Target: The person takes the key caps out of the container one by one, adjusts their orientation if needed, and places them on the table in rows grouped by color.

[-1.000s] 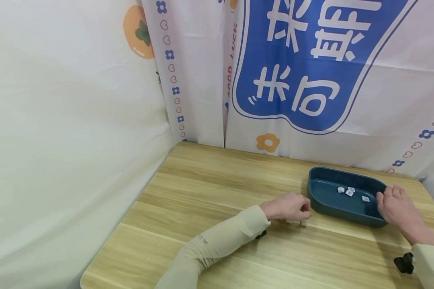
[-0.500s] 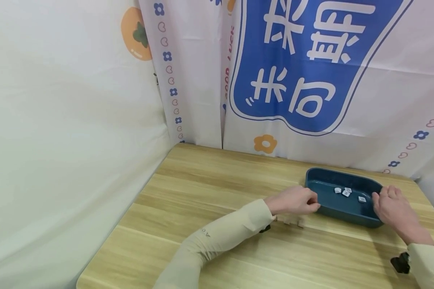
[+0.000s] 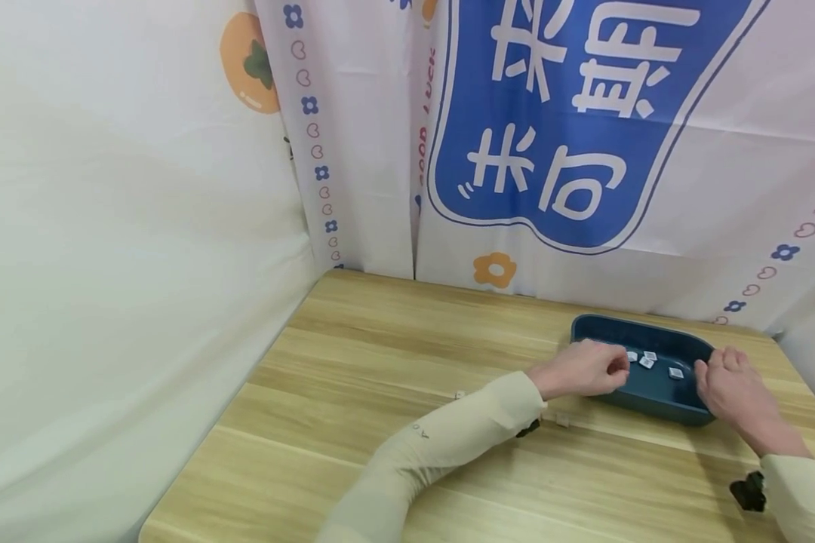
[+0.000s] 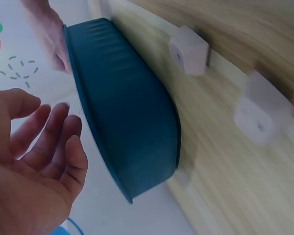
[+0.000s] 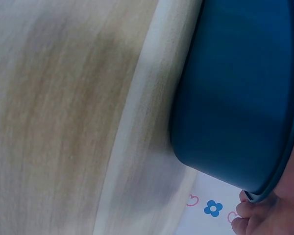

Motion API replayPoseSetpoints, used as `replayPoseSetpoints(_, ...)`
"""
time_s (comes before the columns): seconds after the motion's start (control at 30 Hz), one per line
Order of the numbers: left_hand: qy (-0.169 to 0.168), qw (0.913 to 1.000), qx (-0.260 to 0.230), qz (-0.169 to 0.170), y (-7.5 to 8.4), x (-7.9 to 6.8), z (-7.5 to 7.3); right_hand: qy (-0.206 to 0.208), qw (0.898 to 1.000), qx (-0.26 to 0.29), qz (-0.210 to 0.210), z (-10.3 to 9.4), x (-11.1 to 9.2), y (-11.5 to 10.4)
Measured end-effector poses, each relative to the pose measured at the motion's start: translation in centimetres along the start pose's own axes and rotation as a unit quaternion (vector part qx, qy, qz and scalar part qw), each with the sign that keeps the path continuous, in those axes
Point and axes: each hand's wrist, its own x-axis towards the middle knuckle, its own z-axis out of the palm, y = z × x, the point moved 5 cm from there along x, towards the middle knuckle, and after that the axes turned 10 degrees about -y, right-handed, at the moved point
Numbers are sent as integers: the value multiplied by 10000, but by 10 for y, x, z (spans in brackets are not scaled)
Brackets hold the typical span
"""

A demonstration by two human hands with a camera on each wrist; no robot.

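My left hand (image 3: 580, 369) is above the near left rim of a dark teal tray (image 3: 665, 408), its fingers bent. In the left wrist view, the thumb and fingertips of the left hand (image 4: 34, 161) come close together. No object shows between them, but the far side of the fingertips is hidden. At the tray's right end, my right hand (image 3: 736, 388) grips the rim; the right wrist view shows its fingers (image 5: 250, 215) bent by the rim. Several small white cubes (image 3: 675, 373) lie inside the tray.
Pale cubes (image 4: 189, 51) with small dark marks sit on the wooden table (image 3: 353, 362) near the tray. One small cube (image 3: 459, 394) lies farther left, beside the left sleeve. A printed cloth (image 3: 380, 151) hangs behind the table.
My left hand has moved right, from beside the pale cubes on the table to over the tray's left part. The right hand stays at the tray's right end. The head view shifts slightly.
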Motion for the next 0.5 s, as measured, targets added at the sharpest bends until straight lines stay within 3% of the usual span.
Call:
replayPoseSetpoints(0.23,251,9993,68,-258,-2,22,6,-143,9998,83,92,0,0,0)
replayPoseSetpoints(0.5,69,9978,149,-644,-5,41,14,97,9998,-128,-122,0,0,0)
